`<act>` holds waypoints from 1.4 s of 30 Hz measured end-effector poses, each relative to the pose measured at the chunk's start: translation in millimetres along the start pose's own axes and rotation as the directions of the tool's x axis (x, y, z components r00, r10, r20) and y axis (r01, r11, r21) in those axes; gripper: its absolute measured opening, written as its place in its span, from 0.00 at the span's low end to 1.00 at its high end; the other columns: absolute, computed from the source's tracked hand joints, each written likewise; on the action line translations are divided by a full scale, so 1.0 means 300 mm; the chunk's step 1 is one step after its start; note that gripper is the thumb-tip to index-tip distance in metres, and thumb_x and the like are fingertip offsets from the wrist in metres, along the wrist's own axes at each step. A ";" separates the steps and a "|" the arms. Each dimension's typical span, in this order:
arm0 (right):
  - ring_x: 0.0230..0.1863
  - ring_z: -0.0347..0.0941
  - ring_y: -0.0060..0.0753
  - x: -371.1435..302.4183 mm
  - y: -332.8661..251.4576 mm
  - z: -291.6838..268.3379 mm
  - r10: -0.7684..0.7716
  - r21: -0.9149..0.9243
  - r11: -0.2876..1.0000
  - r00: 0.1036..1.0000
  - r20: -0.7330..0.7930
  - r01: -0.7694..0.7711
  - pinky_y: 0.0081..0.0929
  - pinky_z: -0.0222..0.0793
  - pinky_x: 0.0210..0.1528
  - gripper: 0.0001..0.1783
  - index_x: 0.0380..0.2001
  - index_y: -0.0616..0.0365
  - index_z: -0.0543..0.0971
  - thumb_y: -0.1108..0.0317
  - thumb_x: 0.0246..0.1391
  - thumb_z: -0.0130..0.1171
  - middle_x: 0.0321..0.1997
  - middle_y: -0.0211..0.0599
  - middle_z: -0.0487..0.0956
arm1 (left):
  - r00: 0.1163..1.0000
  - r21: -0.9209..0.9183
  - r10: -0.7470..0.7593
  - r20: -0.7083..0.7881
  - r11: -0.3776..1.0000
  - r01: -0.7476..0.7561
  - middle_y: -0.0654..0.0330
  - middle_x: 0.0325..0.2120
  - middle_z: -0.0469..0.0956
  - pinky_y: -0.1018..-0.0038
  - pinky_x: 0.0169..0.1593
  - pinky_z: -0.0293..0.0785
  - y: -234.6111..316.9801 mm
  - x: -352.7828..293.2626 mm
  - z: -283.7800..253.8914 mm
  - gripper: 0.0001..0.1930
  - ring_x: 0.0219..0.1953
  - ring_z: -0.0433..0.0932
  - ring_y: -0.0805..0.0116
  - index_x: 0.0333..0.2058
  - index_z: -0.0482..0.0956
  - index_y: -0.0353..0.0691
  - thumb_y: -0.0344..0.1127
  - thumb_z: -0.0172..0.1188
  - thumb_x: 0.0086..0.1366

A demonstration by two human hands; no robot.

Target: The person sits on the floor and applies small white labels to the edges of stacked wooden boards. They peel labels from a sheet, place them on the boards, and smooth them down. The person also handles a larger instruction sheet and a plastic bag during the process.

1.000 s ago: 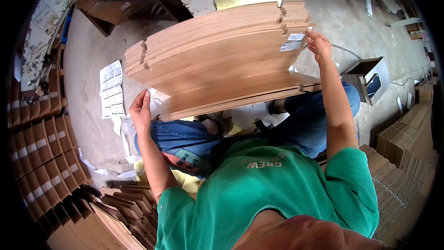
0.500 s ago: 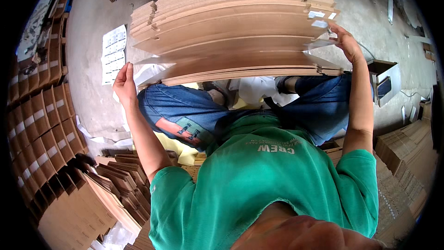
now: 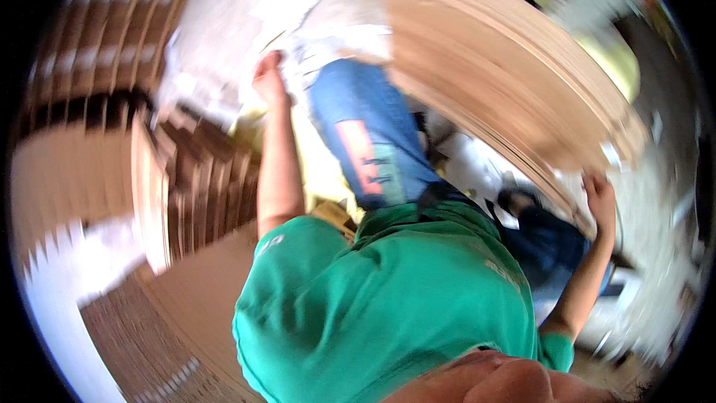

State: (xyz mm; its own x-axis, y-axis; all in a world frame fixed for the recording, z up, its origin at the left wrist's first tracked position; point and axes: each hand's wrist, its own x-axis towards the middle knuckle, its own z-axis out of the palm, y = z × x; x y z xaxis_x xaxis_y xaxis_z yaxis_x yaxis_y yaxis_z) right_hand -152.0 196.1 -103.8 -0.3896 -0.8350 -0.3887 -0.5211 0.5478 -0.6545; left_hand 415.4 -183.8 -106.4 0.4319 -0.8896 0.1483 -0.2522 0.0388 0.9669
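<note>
A tall stack of flat brown cardboard sheets (image 3: 507,67) leans slantwise across the front right, blurred by motion. Beside its near right end, my right hand (image 3: 599,195) has its fingers curled in. What they hold, if anything, does not show. My left hand (image 3: 270,78) is apart from the stack, out to the left of my jeans (image 3: 365,127) and near crumpled white wrapping (image 3: 306,52). Motion smears its fingers.
Folded cardboard pieces (image 3: 205,172) stand upright at my left, with more stacked cardboard (image 3: 160,336) at the lower left. Partitioned cardboard (image 3: 112,22) rises at the far left. Yellow sheeting (image 3: 321,160) lies by my left leg.
My view has swung left, so the stack now appears farther right and tilted. My left hand has come away from the stack's left end. My right hand remains near its right end.
</note>
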 end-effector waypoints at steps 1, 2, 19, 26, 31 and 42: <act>0.29 0.65 0.19 0.010 -0.029 0.025 -0.013 0.082 0.997 1.000 -0.008 0.014 0.19 0.63 0.34 0.16 0.40 0.67 0.75 0.63 0.58 0.51 0.27 0.28 0.73 | 0.993 0.010 -0.099 -0.066 0.995 0.100 0.59 0.24 0.79 0.75 0.41 0.69 -0.057 -0.009 -0.043 0.10 0.30 0.75 0.71 0.28 0.79 0.32 0.35 0.61 0.54; 0.30 0.66 0.19 0.036 -0.062 0.049 -0.055 0.099 0.994 0.998 0.019 0.053 0.18 0.65 0.36 0.17 0.42 0.68 0.74 0.63 0.58 0.50 0.29 0.29 0.73 | 0.967 -0.095 -0.202 -0.156 0.977 0.189 0.58 0.22 0.79 0.75 0.38 0.70 -0.083 -0.040 -0.089 0.08 0.27 0.75 0.70 0.23 0.78 0.33 0.32 0.63 0.53; 0.29 0.69 0.21 0.324 -0.534 0.318 -0.180 -0.200 0.952 0.953 0.244 0.231 0.20 0.66 0.31 0.14 0.40 0.65 0.76 0.65 0.57 0.52 0.27 0.35 0.76 | 0.998 0.652 0.012 -0.058 0.757 0.029 0.54 0.32 0.77 0.67 0.43 0.69 -0.621 -0.241 -0.317 0.08 0.36 0.74 0.58 0.30 0.78 0.38 0.35 0.59 0.52; 0.23 0.64 0.17 0.310 -0.551 0.407 -0.178 -0.179 0.957 0.949 0.261 0.228 0.17 0.62 0.26 0.14 0.38 0.65 0.77 0.64 0.56 0.53 0.22 0.30 0.73 | 0.918 0.918 -0.219 0.331 0.298 -0.260 0.55 0.58 0.58 0.50 0.58 0.52 -0.563 -0.049 -0.114 0.33 0.60 0.56 0.52 0.58 0.58 0.56 0.37 0.59 0.52; 0.23 0.64 0.16 0.285 -0.551 0.422 -0.094 -0.196 0.968 0.947 0.307 0.159 0.15 0.62 0.25 0.12 0.39 0.65 0.76 0.68 0.55 0.55 0.23 0.28 0.73 | 0.934 0.970 -0.330 0.136 -0.145 -0.193 0.55 0.62 0.51 0.46 0.60 0.47 -0.682 0.060 -0.315 0.32 0.62 0.50 0.48 0.61 0.51 0.57 0.35 0.49 0.59; 0.28 0.70 0.18 0.307 -0.499 0.447 -0.106 -0.098 0.984 0.938 0.331 0.146 0.16 0.66 0.32 0.11 0.41 0.64 0.75 0.75 0.53 0.54 0.26 0.32 0.77 | 0.916 0.811 -0.158 0.368 0.536 -0.233 0.45 0.52 0.65 0.64 0.54 0.65 -0.725 -0.058 -0.052 0.25 0.54 0.65 0.52 0.49 0.65 0.34 0.34 0.56 0.51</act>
State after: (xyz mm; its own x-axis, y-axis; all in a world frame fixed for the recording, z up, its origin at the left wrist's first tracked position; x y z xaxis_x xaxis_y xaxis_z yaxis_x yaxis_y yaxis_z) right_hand -8.0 30.2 -128.8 -0.0586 -0.8585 -0.5095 -0.6443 0.4224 -0.6376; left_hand 476.5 -169.7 -316.1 0.1174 -0.9887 -0.0935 -0.9384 -0.1412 0.3153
